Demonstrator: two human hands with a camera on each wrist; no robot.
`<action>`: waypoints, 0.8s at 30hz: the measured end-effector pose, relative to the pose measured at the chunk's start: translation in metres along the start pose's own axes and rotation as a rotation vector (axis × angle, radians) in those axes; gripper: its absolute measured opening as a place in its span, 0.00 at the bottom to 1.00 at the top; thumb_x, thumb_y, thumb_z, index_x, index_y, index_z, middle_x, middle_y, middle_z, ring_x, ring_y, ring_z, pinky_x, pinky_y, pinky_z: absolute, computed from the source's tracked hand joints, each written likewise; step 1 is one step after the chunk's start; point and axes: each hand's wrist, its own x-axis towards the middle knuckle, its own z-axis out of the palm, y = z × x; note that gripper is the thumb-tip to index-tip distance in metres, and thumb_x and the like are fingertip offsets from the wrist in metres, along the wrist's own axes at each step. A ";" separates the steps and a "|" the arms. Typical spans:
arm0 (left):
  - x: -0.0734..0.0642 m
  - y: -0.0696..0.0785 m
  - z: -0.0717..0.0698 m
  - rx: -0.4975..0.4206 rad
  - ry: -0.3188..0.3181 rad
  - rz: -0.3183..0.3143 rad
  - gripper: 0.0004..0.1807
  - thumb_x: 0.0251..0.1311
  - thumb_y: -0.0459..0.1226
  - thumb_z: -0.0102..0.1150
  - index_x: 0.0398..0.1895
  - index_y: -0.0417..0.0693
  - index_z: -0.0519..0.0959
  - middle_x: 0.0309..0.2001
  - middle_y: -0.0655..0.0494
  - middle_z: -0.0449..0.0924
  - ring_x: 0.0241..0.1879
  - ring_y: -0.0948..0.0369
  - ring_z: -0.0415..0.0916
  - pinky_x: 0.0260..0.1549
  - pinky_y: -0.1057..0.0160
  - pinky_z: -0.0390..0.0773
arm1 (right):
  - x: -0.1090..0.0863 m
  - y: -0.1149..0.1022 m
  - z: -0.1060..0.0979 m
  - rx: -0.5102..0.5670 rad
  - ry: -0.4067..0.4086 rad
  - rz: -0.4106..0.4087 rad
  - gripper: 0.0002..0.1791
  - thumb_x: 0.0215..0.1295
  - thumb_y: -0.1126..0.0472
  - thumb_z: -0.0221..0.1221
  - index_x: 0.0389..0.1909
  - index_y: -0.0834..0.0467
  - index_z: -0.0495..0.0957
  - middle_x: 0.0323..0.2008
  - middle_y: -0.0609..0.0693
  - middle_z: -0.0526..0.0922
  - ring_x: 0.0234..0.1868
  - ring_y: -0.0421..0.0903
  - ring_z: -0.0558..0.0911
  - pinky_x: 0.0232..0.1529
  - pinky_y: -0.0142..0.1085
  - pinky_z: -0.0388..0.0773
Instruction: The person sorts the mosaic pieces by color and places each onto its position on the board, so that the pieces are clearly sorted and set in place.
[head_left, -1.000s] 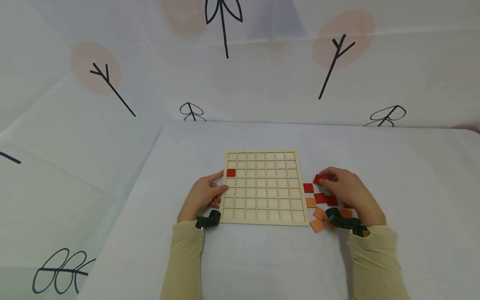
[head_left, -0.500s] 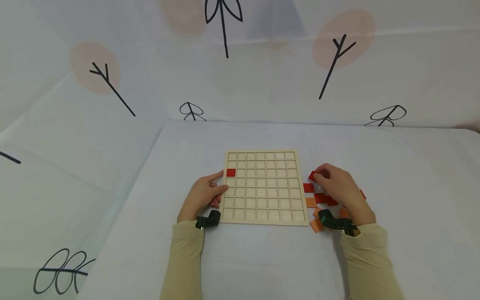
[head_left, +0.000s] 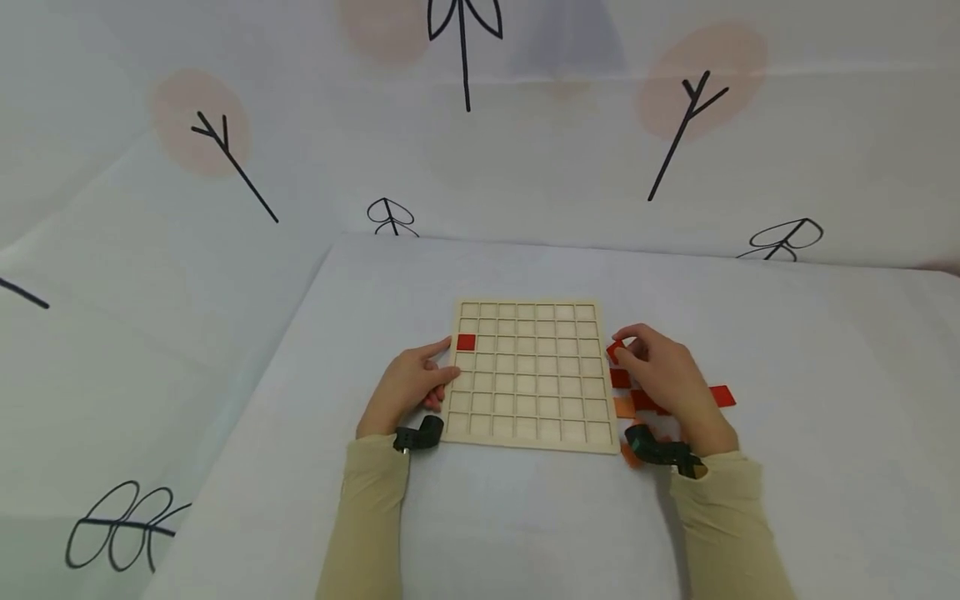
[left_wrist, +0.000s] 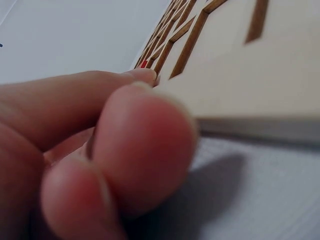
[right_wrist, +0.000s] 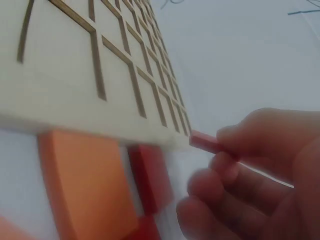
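Observation:
A pale wooden grid board (head_left: 529, 375) lies flat, with a red square tile (head_left: 466, 342) in a cell of its leftmost column. My left hand (head_left: 412, 379) holds the board's left edge, thumb at the rim and index finger stretched along it; the other fingers are curled beneath. My right hand (head_left: 660, 367) pinches another red tile (right_wrist: 205, 142) between thumb and index finger, right at the board's right edge. In the right wrist view the pinched tile sticks out past the fingertips, tilted. Its other end is hidden by the fingers.
Loose red tiles (head_left: 722, 396) and orange tiles (head_left: 625, 407) lie right of the board, partly hidden beneath my right hand and wrist camera (head_left: 656, 446). A white cloth covers the table (head_left: 525, 525), and a patterned curtain (head_left: 555, 167) hangs behind.
My right hand has moved left with the pinched red tile, from over the loose tiles to the board's right edge. The left hand stays at the board. The head view has shifted slightly.

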 end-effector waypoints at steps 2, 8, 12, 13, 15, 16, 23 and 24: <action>0.001 0.000 0.000 -0.006 -0.005 -0.007 0.34 0.52 0.47 0.60 0.64 0.64 0.61 0.15 0.49 0.74 0.11 0.59 0.72 0.15 0.63 0.74 | 0.001 -0.001 0.003 0.009 -0.007 -0.011 0.17 0.64 0.52 0.48 0.51 0.55 0.68 0.32 0.52 0.76 0.28 0.46 0.74 0.29 0.36 0.71; 0.001 0.001 0.001 -0.002 -0.006 -0.033 0.34 0.52 0.47 0.61 0.64 0.65 0.61 0.15 0.50 0.74 0.11 0.59 0.72 0.15 0.64 0.74 | 0.004 -0.009 0.011 0.045 -0.024 -0.018 0.18 0.63 0.57 0.50 0.53 0.53 0.66 0.37 0.53 0.77 0.33 0.46 0.76 0.32 0.38 0.75; 0.001 0.002 0.001 -0.002 -0.004 -0.026 0.33 0.52 0.46 0.61 0.64 0.64 0.62 0.15 0.49 0.74 0.11 0.59 0.72 0.15 0.64 0.74 | 0.004 -0.014 0.017 0.074 -0.011 -0.055 0.18 0.62 0.58 0.52 0.53 0.53 0.67 0.39 0.53 0.77 0.38 0.49 0.76 0.35 0.40 0.75; 0.001 0.003 0.000 0.000 -0.006 -0.022 0.34 0.52 0.46 0.61 0.64 0.64 0.61 0.15 0.49 0.74 0.11 0.59 0.72 0.15 0.64 0.74 | 0.003 -0.015 0.019 0.080 -0.009 -0.070 0.18 0.62 0.58 0.52 0.53 0.53 0.67 0.39 0.53 0.78 0.39 0.49 0.76 0.37 0.41 0.75; 0.001 0.003 0.000 0.002 -0.006 -0.023 0.34 0.52 0.46 0.61 0.64 0.64 0.61 0.15 0.49 0.74 0.11 0.59 0.72 0.15 0.63 0.74 | 0.003 -0.018 0.023 0.098 -0.006 -0.097 0.18 0.62 0.58 0.53 0.53 0.53 0.68 0.38 0.52 0.78 0.39 0.48 0.76 0.39 0.41 0.73; 0.001 0.003 0.000 0.006 -0.006 -0.023 0.34 0.52 0.46 0.61 0.64 0.63 0.61 0.15 0.50 0.74 0.11 0.59 0.72 0.15 0.63 0.74 | 0.003 -0.019 0.025 0.107 -0.007 -0.107 0.17 0.61 0.58 0.54 0.52 0.53 0.68 0.38 0.51 0.78 0.39 0.47 0.77 0.39 0.42 0.73; 0.002 0.004 0.000 0.008 -0.006 -0.038 0.33 0.52 0.46 0.61 0.64 0.64 0.62 0.15 0.50 0.74 0.11 0.59 0.72 0.15 0.64 0.74 | 0.006 -0.031 0.037 0.116 -0.028 -0.157 0.17 0.60 0.58 0.56 0.50 0.53 0.70 0.37 0.50 0.79 0.38 0.46 0.77 0.40 0.42 0.73; 0.002 0.004 0.001 0.007 -0.006 -0.039 0.33 0.52 0.46 0.61 0.64 0.64 0.62 0.15 0.50 0.74 0.11 0.60 0.72 0.15 0.64 0.74 | 0.006 -0.033 0.039 0.117 -0.035 -0.165 0.17 0.60 0.58 0.56 0.50 0.53 0.71 0.36 0.50 0.79 0.38 0.46 0.77 0.40 0.42 0.73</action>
